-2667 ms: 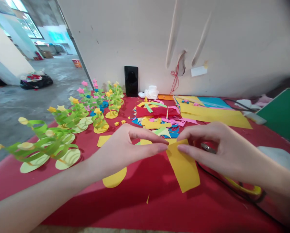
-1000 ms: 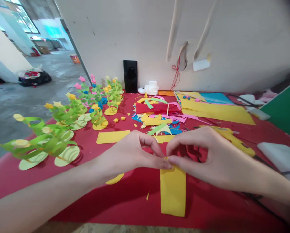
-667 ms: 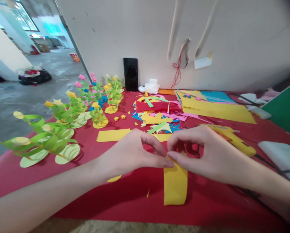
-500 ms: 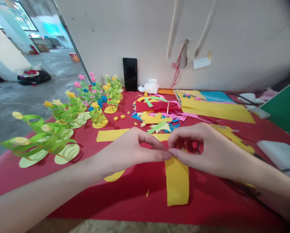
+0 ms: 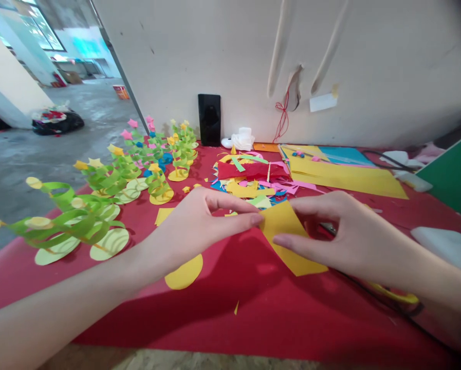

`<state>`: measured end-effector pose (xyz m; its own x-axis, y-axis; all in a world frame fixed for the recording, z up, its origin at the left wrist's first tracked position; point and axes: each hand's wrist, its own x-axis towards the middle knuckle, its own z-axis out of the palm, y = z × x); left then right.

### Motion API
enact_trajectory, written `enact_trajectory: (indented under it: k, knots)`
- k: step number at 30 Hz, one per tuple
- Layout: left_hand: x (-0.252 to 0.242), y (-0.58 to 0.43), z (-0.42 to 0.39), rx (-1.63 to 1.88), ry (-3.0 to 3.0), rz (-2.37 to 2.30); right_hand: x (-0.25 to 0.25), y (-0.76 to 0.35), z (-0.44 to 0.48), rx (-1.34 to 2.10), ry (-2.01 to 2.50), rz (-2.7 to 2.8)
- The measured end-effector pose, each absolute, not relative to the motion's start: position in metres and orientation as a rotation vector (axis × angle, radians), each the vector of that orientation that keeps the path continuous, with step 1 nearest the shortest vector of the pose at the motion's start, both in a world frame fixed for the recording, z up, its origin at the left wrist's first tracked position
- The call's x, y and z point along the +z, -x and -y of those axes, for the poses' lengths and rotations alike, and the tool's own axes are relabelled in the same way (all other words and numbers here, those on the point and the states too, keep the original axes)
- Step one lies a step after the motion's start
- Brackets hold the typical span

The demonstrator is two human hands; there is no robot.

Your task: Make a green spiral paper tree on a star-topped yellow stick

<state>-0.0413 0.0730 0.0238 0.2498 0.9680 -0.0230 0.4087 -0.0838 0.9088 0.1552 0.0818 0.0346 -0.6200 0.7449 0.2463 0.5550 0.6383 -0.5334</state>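
Both my hands hold a yellow paper strip (image 5: 292, 241) a little above the red table (image 5: 230, 318). My left hand (image 5: 203, 223) pinches its left corner between thumb and forefinger. My right hand (image 5: 338, 236) grips its right side, thumb on top and fingers underneath. The strip slants down to the right, its lower end near the tabletop. A yellow paper disc (image 5: 184, 272) lies under my left wrist.
Green spiral paper trees (image 5: 72, 216) with stars stand in a row on the left. A heap of coloured scraps (image 5: 249, 177) lies mid-table, yellow and blue sheets (image 5: 342, 172) behind it. A black phone (image 5: 209, 119) leans on the wall. A green board (image 5: 452, 177) is at right.
The strip hung straight down from my pinched fingertips; now it is raised and turned, slanting right, and my hands have drawn slightly apart. The yellow glue gun is hidden behind my right hand.
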Motion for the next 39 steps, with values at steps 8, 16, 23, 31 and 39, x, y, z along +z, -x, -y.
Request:
enact_trajectory:
  k: [8,16,23,31,39]
  knots:
    - [0.0243,0.0414,-0.0730,0.854,-1.594,-1.275,0.0352,-0.1557,-0.0813,0.666,1.042,2.404]
    - [0.0242,0.0404,-0.0714,0.890,-1.588,-1.216,0.0363,-0.1554,-0.0788,0.634,0.963,2.398]
    - [0.0202,0.0399,-0.0724,0.782,-1.542,-1.208,0.0420,-0.1579,-0.0818,0.615,1.076,2.182]
    - [0.0176,0.0350,-0.0695,0.620,-1.602,-1.178,0.0384,-0.1513,-0.0788,0.788,1.039,2.277]
    - [0.0148,0.0357,-0.0696,0.637,-1.584,-1.157,0.0356,-0.1521,-0.0801,0.781,1.116,2.243]
